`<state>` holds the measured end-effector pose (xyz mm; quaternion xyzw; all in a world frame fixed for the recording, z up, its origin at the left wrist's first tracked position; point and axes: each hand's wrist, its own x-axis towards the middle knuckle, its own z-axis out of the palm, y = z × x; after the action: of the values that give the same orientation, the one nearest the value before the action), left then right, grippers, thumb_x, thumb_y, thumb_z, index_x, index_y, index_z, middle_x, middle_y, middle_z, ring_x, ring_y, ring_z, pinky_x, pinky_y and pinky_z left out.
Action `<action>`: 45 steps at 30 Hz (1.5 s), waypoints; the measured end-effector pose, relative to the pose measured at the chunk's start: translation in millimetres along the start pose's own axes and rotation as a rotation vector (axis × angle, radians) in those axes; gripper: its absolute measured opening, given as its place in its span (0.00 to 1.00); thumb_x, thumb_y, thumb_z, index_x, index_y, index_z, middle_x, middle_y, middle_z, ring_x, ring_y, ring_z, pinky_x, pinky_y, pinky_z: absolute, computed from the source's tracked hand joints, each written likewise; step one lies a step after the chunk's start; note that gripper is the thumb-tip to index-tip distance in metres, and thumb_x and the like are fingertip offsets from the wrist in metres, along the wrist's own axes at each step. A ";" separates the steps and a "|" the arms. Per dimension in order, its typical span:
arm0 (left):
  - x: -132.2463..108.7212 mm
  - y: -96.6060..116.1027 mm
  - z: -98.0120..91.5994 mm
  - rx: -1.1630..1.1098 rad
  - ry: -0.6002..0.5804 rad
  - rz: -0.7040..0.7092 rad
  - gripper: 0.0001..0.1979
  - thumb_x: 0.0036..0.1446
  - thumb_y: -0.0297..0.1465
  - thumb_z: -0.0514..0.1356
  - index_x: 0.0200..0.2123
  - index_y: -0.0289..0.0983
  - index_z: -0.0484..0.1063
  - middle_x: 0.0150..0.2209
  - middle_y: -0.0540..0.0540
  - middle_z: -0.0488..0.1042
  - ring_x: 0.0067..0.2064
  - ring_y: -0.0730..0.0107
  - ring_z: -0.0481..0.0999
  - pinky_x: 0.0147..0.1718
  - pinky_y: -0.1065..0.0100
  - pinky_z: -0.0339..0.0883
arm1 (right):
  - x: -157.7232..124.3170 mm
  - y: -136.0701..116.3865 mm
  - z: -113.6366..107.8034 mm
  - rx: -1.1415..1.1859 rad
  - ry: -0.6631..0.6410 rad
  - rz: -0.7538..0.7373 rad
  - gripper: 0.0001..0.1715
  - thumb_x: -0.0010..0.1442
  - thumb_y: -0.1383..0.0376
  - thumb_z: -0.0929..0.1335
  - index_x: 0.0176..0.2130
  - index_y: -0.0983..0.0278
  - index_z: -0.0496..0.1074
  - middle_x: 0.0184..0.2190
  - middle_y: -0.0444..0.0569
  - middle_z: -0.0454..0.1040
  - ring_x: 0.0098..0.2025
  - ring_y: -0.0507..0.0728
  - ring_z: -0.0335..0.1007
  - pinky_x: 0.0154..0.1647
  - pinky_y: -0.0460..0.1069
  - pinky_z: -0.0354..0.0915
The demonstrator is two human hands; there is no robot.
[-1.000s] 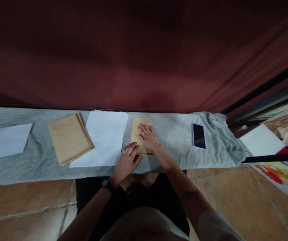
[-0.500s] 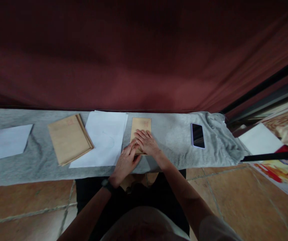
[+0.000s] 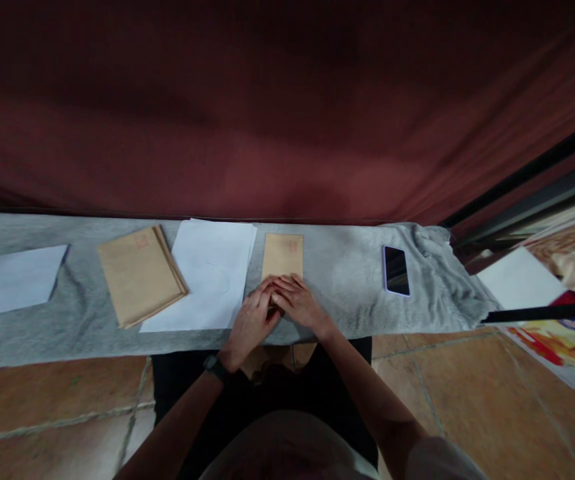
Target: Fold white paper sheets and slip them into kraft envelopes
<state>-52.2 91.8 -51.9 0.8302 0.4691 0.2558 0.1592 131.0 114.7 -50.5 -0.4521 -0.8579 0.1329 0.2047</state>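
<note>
Head view: envelope [image 3: 282, 255] is lying at frame centre, long axis running up and down the frame, its bare part extending upward from the hands. Left hand [image 3: 252, 319] and right hand [image 3: 298, 302] are meeting over its lower end, fingers bent and overlapping; both seem to be touching it, neither clearly nearer. Whether either is pinching it: cannot tell. Red print [image 3: 293, 246] is showing upper right on it, similar on the stack [image 3: 142, 277] at left; both staying unreadable. Poster [image 3: 567, 350], lower right, is giving no legible words.

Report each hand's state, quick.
Left hand: on the narrow brown paper; grip can't be told.
Right hand: there too, touching the left; grip can't be told.
</note>
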 end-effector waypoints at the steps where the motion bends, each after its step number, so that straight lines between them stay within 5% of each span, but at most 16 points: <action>1: -0.5 -0.4 0.4 0.007 -0.004 -0.003 0.28 0.66 0.30 0.58 0.68 0.37 0.57 0.70 0.34 0.64 0.71 0.52 0.64 0.66 0.49 0.65 | -3.6 -0.9 1.0 0.015 0.005 -0.005 0.20 0.75 0.61 0.63 0.63 0.57 0.72 0.65 0.48 0.72 0.69 0.57 0.63 0.74 0.61 0.56; 24: -4.6 -3.1 3.3 0.084 0.004 0.005 0.25 0.65 0.28 0.56 0.64 0.35 0.65 0.66 0.34 0.69 0.67 0.51 0.68 0.63 0.50 0.67 | -27.0 -7.8 4.6 0.317 0.154 0.077 0.14 0.71 0.66 0.67 0.50 0.56 0.80 0.55 0.47 0.81 0.60 0.56 0.75 0.70 0.61 0.60; 30: -4.6 -2.5 2.0 0.104 -0.005 0.002 0.21 0.67 0.30 0.56 0.62 0.36 0.66 0.66 0.34 0.69 0.67 0.50 0.69 0.62 0.49 0.68 | -31.0 -8.6 3.7 0.396 0.214 0.098 0.13 0.70 0.68 0.67 0.46 0.56 0.82 0.46 0.47 0.83 0.52 0.57 0.77 0.60 0.58 0.69; 45: -4.5 -4.1 4.0 0.101 -0.001 0.013 0.20 0.71 0.33 0.52 0.62 0.37 0.68 0.66 0.34 0.69 0.67 0.50 0.69 0.62 0.48 0.68 | -31.4 -10.7 8.4 0.236 0.176 0.195 0.14 0.71 0.67 0.66 0.52 0.57 0.78 0.46 0.49 0.81 0.53 0.58 0.75 0.59 0.56 0.68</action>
<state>-54.7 90.0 -58.5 0.8402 0.4760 0.2323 0.1159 135.2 82.4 -60.8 -0.5161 -0.7671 0.2116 0.3169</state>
